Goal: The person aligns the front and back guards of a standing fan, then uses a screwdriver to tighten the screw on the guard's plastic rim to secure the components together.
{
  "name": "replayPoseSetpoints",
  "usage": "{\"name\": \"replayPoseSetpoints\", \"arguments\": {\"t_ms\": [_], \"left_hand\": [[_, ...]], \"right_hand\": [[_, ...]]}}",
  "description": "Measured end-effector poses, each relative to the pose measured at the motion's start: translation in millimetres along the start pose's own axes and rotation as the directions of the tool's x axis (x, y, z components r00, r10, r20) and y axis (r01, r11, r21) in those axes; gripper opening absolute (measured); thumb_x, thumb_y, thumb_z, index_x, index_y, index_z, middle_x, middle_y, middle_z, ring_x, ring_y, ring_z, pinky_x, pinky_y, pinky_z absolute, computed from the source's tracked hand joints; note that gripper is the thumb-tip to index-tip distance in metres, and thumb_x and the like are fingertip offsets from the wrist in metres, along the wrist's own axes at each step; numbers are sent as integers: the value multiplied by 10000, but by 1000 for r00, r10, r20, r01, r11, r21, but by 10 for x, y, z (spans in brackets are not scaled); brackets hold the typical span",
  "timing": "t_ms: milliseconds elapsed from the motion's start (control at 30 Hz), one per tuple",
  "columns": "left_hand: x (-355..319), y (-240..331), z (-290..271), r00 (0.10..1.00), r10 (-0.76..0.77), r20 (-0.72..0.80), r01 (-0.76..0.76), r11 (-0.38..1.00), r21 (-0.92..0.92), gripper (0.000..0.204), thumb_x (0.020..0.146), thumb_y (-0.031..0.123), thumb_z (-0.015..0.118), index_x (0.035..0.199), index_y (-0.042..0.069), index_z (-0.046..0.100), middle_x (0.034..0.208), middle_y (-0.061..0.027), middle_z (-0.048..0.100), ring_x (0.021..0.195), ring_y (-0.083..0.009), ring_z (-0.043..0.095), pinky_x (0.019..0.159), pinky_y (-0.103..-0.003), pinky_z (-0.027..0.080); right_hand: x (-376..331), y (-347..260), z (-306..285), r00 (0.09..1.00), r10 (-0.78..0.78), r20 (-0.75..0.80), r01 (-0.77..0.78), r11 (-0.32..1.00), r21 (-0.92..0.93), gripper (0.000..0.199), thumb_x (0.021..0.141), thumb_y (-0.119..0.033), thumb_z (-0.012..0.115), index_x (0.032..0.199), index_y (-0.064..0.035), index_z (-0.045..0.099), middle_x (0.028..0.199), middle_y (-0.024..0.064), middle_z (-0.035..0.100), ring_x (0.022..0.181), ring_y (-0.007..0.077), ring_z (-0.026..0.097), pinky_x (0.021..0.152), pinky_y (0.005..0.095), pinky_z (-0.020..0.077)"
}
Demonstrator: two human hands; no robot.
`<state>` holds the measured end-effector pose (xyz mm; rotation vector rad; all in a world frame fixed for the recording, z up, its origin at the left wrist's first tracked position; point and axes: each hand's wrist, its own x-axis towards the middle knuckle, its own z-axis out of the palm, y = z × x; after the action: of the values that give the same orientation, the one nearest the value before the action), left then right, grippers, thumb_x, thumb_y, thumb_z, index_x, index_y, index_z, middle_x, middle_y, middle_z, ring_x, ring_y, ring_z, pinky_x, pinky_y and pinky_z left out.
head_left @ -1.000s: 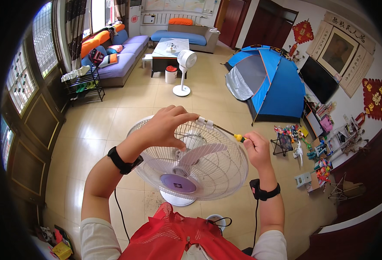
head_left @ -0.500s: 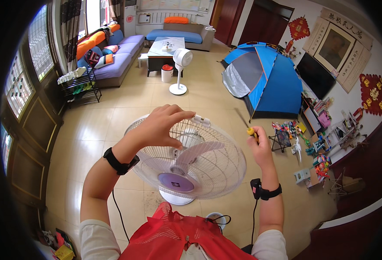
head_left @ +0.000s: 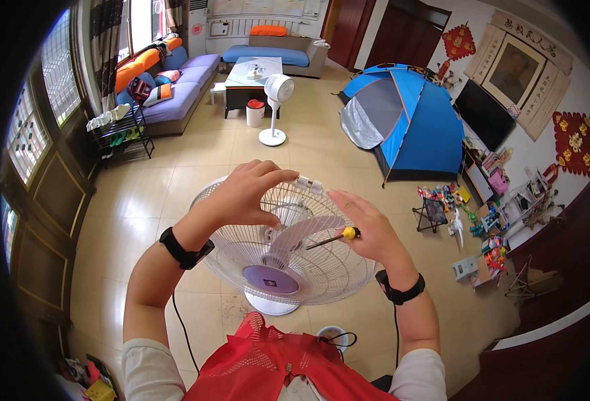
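A standing fan with a purple hub [head_left: 271, 279] and a round wire guard [head_left: 348, 284] is in front of me, its face tilted upward. My left hand [head_left: 245, 194] grips the guard's upper left, thumb over the wires and index fingertip at a small white clip [head_left: 308, 185] on the top rim. My right hand [head_left: 370, 230] holds a screwdriver [head_left: 335, 238] with a yellow and black handle in its lower fingers. The shaft points left across the guard. Its index finger and thumb reach toward the clip's right end; whether they touch it, I cannot tell.
Beyond stand a smaller white fan [head_left: 278, 100], a red-topped bin [head_left: 255, 113] and a coffee table [head_left: 253, 72]. A blue tent [head_left: 425, 127] stands to the right, with toys and a folding stool [head_left: 432, 212] nearby. At left are a shoe rack [head_left: 126, 137] and sofa [head_left: 181, 90].
My right hand has swung left and up from beside the fan to the top rim, carrying the screwdriver, whose shaft now points left and down. My left hand stays on the guard.
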<state>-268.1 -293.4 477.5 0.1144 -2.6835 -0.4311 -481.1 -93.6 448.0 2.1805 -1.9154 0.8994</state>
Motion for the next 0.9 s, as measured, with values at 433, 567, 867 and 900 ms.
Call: {"name": "replayPoseSetpoints", "arguments": {"t_ms": [433,567,867,900], "left_hand": [[15,-17,30,999,38,-39,-37,999,39,868,520,287,846,1307,137,513,1108,-95,575,1056,-307,525,906,-417,397],[8,-43,47,998,47,-51,-44,998,44,868,518,282,843,1307,136,513,1102,-92,577,1051,-307,526,908,-415,396],[-2,-29,50,997,44,-66,-43,999,20,849,515,248,838,1296,140,523,1104,-79,577,1050,-298,525,907,-412,398],[-3,-24,46,997,38,-61,-37,999,17,845,516,239,837,1295,142,524,1106,-77,577,1053,-296,523,909,-411,397]], "right_hand": [[45,-106,31,996,-85,-37,74,968,-239,718,709,-148,700,1380,-136,445,1191,116,552,998,288,581,752,382,527],[64,-151,23,998,-61,-30,52,968,-244,718,684,-113,697,1363,-120,465,1179,104,556,980,293,574,753,377,516],[83,-143,23,995,-95,-19,86,957,-277,718,668,-80,657,1359,-108,465,1149,118,544,965,290,570,703,372,533],[86,-150,17,996,-89,-8,83,956,-282,721,668,-79,657,1361,-107,461,1150,118,541,971,291,568,700,370,534]]}}
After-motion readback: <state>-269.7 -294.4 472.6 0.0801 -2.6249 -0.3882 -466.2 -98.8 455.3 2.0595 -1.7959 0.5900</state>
